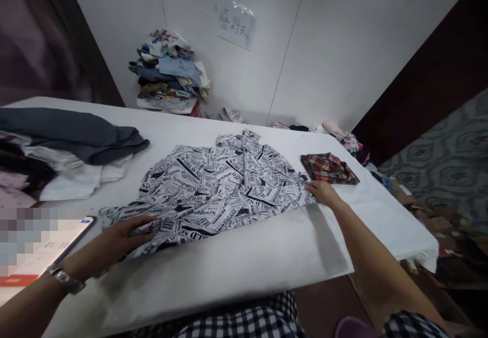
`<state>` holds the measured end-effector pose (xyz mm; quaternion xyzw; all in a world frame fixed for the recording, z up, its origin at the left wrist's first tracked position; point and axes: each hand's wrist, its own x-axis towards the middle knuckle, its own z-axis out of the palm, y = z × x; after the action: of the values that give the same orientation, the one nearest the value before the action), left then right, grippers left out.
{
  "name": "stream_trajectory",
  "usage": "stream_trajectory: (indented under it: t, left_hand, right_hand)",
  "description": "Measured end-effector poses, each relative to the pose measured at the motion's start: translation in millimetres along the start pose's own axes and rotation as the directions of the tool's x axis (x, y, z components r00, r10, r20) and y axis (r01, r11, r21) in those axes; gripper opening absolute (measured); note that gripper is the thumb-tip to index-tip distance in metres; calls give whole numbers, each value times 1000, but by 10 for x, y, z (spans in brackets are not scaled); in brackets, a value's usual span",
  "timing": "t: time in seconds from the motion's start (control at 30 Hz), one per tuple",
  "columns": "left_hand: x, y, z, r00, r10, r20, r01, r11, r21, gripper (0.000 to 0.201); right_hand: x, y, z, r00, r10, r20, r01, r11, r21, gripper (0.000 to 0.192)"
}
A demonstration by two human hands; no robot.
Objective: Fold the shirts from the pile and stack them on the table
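A black-and-white newspaper-print shirt (213, 185) lies spread on the white table, its collar pointing away from me and its buttoned front facing up. On the shirt's lower left part rests my left hand (127, 236), fingers stretched and slightly apart. My right hand (322, 192) has its fingertips closed on the shirt's right edge, near the sleeve. Just beyond that hand sits a folded red plaid shirt (330, 169), which it does not touch.
Dark grey garments (76, 129) and white cloth (72, 175) lie at the left. A phone (76, 236) stands beside my left forearm. A tall clothes pile (171, 73) is by the wall under a paper sign (236, 27). The white table's front edge (229, 262) is close to me.
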<state>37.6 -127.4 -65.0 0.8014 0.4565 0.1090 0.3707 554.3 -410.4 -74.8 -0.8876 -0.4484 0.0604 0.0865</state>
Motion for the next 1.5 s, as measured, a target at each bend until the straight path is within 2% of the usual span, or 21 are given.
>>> stream_trajectory:
  t: [0.07, 0.13, 0.2, 0.27, 0.43, 0.57, 0.67, 0.73, 0.87, 0.93, 1.03, 1.17, 1.27, 1.33, 1.43, 1.5]
  left_hand:
    - [11, -27, 61, 990, 27, 139, -26, 1000, -8, 48]
    - [22, -36, 141, 983, 30, 180, -43, 997, 65, 48]
    - [13, -29, 200, 988, 18, 152, -44, 984, 170, 48]
    - [-31, 1, 207, 993, 14, 119, -39, 977, 208, 46]
    - [-187, 194, 67, 998, -7, 69, 1, 997, 77, 40]
    - [-149, 344, 0, 997, -55, -49, 60, 993, 104, 35]
    - [-39, 351, -2, 994, -67, -88, 79, 987, 139, 37]
    - [47, 296, 19, 994, -61, -94, 77, 980, 183, 39]
    - [211, 96, 107, 999, -14, 32, 2, 941, 339, 36]
    - [253, 13, 140, 999, -18, 49, -2, 923, 385, 37]
    - [237, -14, 131, 999, -46, -29, 54, 908, 415, 40]
    - [175, 48, 76, 983, -100, -152, 150, 921, 360, 40]
    - [189, 31, 78, 989, -103, -108, 140, 889, 435, 40]
    - [216, 1, 90, 992, -106, -72, 128, 835, 535, 42]
    - [248, 28, 90, 992, -81, -97, 125, 745, 655, 38]
    - [275, 137, 92, 993, 5, -122, 81, 719, 690, 34]
  right_hand:
    - [-84, 110, 27, 999, 5, 36, -1, 994, -111, 32]
    - [-166, 176, 115, 998, 45, 36, -38, 986, -161, 32]
    - [-241, 201, 211, 997, 78, 6, -75, 982, -172, 32]
    - [-299, 207, 266, 995, 93, -33, -97, 982, -159, 33]
    - [-333, 205, 220, 980, 120, -157, -134, 988, -75, 35]
    - [-272, 162, 218, 964, 163, -212, -167, 986, -2, 36]
    - [-213, 102, 264, 937, 200, -285, -186, 980, 74, 37]
    - [-177, 58, 297, 939, 212, -271, -203, 977, 61, 36]
    - [-127, 0, 334, 976, 193, -100, -202, 976, -86, 34]
    - [-117, -6, 329, 980, 190, -67, -197, 973, -120, 33]
    - [-123, -10, 300, 975, 204, -87, -213, 972, -99, 35]
    - [-133, -31, 277, 956, 239, -171, -252, 966, -57, 39]
    - [-131, -40, 292, 970, 219, -107, -232, 964, -129, 37]
    - [-148, -50, 306, 976, 183, -116, -199, 969, -147, 35]
    - [-242, -136, 329, 955, 46, -293, -81, 991, -107, 32]
    - [-353, -276, 360, 914, -105, -392, 90, 994, -57, 31]
